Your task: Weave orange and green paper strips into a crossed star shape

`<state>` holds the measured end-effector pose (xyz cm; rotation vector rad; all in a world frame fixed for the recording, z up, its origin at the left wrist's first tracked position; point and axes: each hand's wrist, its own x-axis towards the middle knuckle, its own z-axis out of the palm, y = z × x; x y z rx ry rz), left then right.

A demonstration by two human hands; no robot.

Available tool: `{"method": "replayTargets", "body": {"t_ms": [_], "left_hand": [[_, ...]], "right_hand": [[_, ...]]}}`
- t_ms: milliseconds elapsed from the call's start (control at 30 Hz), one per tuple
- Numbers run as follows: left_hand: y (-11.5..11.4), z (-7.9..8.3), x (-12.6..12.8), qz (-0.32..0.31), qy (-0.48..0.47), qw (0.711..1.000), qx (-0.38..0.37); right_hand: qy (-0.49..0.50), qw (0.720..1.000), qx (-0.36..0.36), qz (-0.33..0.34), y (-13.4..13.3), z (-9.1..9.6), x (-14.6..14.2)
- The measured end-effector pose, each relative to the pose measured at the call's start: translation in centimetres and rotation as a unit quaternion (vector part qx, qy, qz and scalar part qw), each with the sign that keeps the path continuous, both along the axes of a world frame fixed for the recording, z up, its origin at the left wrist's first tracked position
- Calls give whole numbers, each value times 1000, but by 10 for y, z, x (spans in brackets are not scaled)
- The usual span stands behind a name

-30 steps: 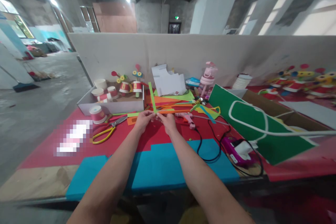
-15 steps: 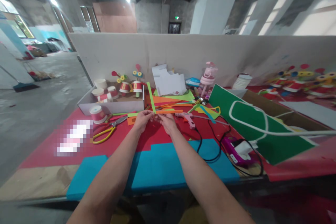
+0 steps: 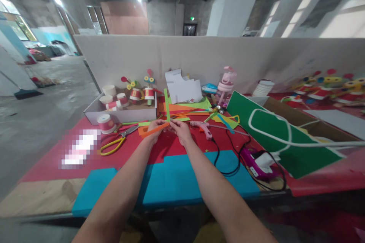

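Over the red table cover, my left hand [image 3: 156, 126] and my right hand [image 3: 179, 129] meet, fingers pinched where two paper strips join. The green paper strip [image 3: 167, 105] stands nearly upright from the fingertips. From the same spot the orange paper strip [image 3: 155, 130] slants down to the left, across the back of my left hand. Right of my right hand lies a pink glue gun [image 3: 203, 128] with a black cord. Scissors with yellow and red handles [image 3: 114, 146] rest left of my left hand. The exact joint of the strips is hidden by fingers.
A white box [image 3: 122, 115] at the back left holds paper cups and cup figures. Behind my hands are paper sheets [image 3: 185, 91] and loose strips. Blue sheets [image 3: 171, 182] lie along the front edge. A purple power strip [image 3: 258, 167] and green board [image 3: 273, 136] are on the right.
The orange strip has swung from pointing right to pointing down-left over my left hand. The green strip has turned more upright. Both hands stay in nearly the same place.
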<state>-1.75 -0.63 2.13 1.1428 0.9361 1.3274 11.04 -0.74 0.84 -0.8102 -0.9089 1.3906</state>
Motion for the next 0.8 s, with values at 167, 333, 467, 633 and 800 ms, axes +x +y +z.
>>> {"method": "replayTargets", "body": {"t_ms": [167,333,467,633,800], "left_hand": [[-4,2,2,-23,-19,1000,5],[-4,-3,4,-26,-4,999,-32],[-5,-1,5,-9,-16,1000,-10],[-3,-1,4,39,-17,999,-25],[-1,-5,3,55,-24,997,-38]], "right_hand": [[0,999,-3,-46,5,-4,0],[21,996,3,-84,6,-4,-1],[-2,998,18,-64,3,-2,-2],[-9,1000,20,-21,1,1,-1],[-49,997,32,-48,3,0,-1]]}}
